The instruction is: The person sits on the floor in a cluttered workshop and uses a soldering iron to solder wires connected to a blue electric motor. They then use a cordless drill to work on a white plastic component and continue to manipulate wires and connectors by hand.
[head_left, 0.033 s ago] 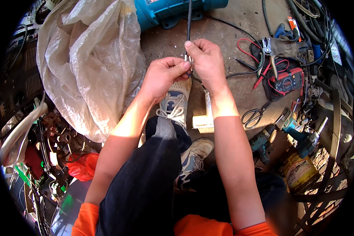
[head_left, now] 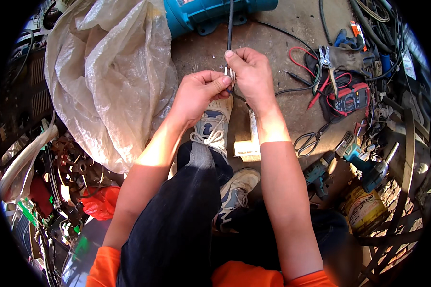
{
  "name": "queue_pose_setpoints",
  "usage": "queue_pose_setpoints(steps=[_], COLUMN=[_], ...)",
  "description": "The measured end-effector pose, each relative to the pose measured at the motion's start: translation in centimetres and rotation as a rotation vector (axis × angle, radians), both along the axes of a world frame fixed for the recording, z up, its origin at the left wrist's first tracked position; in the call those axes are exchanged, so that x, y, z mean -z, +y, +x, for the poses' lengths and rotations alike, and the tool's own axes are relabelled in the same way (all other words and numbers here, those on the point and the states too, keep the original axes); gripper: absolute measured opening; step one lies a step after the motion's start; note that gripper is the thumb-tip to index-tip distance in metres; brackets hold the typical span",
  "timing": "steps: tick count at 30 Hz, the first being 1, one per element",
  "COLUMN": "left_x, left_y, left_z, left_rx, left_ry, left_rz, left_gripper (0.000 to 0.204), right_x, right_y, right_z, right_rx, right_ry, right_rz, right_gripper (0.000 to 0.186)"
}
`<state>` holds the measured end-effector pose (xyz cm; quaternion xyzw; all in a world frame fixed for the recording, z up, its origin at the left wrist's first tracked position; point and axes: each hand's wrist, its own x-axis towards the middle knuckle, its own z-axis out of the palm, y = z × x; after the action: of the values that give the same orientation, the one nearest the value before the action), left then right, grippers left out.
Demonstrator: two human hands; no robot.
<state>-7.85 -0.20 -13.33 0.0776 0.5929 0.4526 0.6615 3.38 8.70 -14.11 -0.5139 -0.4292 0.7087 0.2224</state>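
Note:
A black cable (head_left: 230, 29) runs down from beside a blue motor-like housing (head_left: 208, 13) to my hands, above my shoe. My right hand (head_left: 254, 76) is closed on the lower part of the cable, thumb uppermost. Close against it, my left hand (head_left: 194, 95) pinches thin wires (head_left: 232, 76) at the cable's end between thumb and forefinger. Some of these wires look pale and others dark; the fingers partly hide them. Below my right wrist lies a pale angled piece (head_left: 247, 147) on the floor.
A crumpled plastic sheet (head_left: 112, 86) spreads at the left, above scrap and a red bag (head_left: 100, 203). At the right lie a multimeter (head_left: 352, 99) with leads, pliers (head_left: 328, 62), scissors (head_left: 309, 142), two cordless tools (head_left: 361, 158) (head_left: 321, 178) and a yellow bucket (head_left: 366, 209).

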Motion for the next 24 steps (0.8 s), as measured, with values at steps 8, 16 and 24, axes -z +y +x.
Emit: queue_pose_setpoints(steps=[8, 16, 24], left_x=[-0.6, -0.5, 0.8], left_y=[1.6, 1.1, 0.0], left_z=[-0.8, -0.1, 0.0], left_rx=[-0.008, 0.056, -0.038], left_ry=[0.043, 0.201, -0.111], left_rz=[0.065, 0.055, 0.160], left_gripper=[0.018, 0.015, 0.026], right_x=[0.3, 0.2, 0.5], right_y=[0.8, 0.4, 0.4], right_z=[0.7, 0.6, 0.9], right_rx=[-0.057, -0.008, 0.022], right_ry=[0.118, 0.077, 0.158], right_rz=[-0.021, 0.017, -0.053], right_gripper=[0.022, 0.024, 0.023])
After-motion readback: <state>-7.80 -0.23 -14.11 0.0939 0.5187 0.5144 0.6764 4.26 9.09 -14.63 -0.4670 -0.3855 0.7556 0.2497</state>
